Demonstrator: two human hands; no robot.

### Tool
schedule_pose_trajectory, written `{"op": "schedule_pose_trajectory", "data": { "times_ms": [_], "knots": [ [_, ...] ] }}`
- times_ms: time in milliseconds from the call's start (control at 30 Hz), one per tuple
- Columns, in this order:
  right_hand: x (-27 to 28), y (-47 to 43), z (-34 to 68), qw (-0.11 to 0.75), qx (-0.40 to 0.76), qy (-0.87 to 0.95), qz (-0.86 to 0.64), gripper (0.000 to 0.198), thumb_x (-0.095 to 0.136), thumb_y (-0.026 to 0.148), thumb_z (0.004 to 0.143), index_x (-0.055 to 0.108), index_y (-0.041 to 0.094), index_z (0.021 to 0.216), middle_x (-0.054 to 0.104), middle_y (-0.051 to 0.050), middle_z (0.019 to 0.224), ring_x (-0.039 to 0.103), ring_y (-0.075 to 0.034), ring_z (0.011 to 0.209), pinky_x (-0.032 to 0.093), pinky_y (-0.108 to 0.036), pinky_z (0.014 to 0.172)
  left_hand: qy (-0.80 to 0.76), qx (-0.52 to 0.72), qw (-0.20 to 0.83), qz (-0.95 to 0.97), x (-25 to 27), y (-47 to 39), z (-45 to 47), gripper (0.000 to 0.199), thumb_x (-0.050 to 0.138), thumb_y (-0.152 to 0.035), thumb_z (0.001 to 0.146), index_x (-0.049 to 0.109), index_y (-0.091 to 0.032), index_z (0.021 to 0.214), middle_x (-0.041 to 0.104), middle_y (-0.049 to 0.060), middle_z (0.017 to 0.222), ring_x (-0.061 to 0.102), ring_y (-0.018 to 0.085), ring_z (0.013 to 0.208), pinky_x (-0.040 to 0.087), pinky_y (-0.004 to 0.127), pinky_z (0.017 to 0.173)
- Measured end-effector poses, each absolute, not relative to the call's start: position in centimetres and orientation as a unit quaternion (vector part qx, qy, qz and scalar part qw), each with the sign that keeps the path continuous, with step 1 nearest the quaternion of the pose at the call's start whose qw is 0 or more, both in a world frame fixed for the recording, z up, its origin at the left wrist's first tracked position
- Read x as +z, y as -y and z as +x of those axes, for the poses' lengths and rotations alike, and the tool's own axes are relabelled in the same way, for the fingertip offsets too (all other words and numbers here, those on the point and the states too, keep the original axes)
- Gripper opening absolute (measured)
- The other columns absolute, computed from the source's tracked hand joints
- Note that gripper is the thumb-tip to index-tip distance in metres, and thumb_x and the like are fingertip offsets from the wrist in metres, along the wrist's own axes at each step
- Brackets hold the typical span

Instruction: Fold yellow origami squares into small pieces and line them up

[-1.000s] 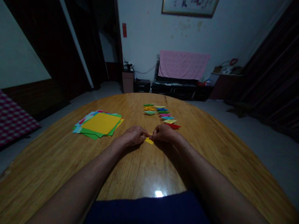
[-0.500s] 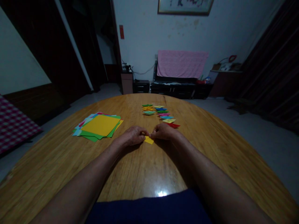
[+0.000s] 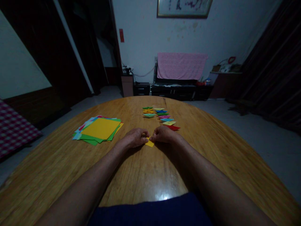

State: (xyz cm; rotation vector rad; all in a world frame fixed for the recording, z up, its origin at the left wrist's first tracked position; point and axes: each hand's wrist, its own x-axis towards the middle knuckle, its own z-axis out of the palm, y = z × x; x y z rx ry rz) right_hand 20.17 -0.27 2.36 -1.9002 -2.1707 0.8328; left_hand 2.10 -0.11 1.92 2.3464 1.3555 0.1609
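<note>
A small folded piece of yellow paper [image 3: 150,144] lies on the wooden table between my hands, its upper part partly covered by fingers. My left hand [image 3: 136,138] has its thumb and fingers closed on the paper's left side. On its upper right side, my right hand [image 3: 162,134] pinches the paper with bent fingers. Just beyond my right hand rests a red folded paper boat [image 3: 173,128]. Several more small folded paper boats in green, orange, blue, pink and yellow stand in two rows farther back, such as a pink boat [image 3: 164,117].
A loose stack of square coloured paper [image 3: 101,128], yellow on top, lies to the left on the round table [image 3: 131,182]. Past the table's far edge stands a low dark cabinet [image 3: 174,91] with a pink cloth [image 3: 182,66] above it. A checked cloth [image 3: 16,130] hangs at far left.
Both hands stay on the yellow paper, with only slight finger shifts. The whole view has tilted a little, so things sit slightly lower in the picture.
</note>
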Motion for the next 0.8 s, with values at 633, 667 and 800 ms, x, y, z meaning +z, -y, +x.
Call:
{"op": "schedule_pose_trajectory", "data": {
  "times_ms": [633, 667, 800],
  "knots": [
    [2.1, 0.5, 21.1, 0.121, 0.358, 0.701, -0.605, 0.007, 0.062, 0.014, 0.07, 0.066, 0.017, 0.075, 0.065, 0.0, 0.068, 0.056, -0.01, 0.058, 0.04, -0.018, 0.05, -0.48, 0.058, 0.227, 0.845, 1.9, -0.4, 2.2, 0.035, 0.053, -0.025, 0.07, 0.065, -0.02, 0.103, 0.067, 0.004, 0.09, 0.058, 0.018, 0.078, 0.04, 0.025, 0.064],
    [2.1, 0.5, 21.1, 0.121, 0.347, 0.706, -0.605, 0.008, 0.062, 0.014, 0.07, 0.066, 0.017, 0.076, 0.065, 0.0, 0.068, 0.056, -0.01, 0.059, 0.04, -0.018, 0.051, -0.49, 0.062, 0.243, 0.835, 1.7, -0.4, 2.2, 0.034, 0.055, -0.024, 0.068, 0.065, -0.019, 0.1, 0.066, 0.004, 0.086, 0.057, 0.017, 0.074, 0.039, 0.024, 0.06],
    [1.9, 0.7, 20.9, 0.124, 0.337, 0.715, -0.6, 0.008, 0.062, 0.017, 0.07, 0.067, 0.016, 0.075, 0.064, 0.0, 0.065, 0.055, -0.01, 0.056, 0.037, -0.018, 0.048, -0.537, 0.117, 0.36, 0.754, 0.7, -0.3, 2.2, 0.025, 0.059, -0.023, 0.064, 0.062, -0.015, 0.087, 0.061, 0.001, 0.066, 0.051, 0.012, 0.055, 0.032, 0.022, 0.048]
  ]
}}
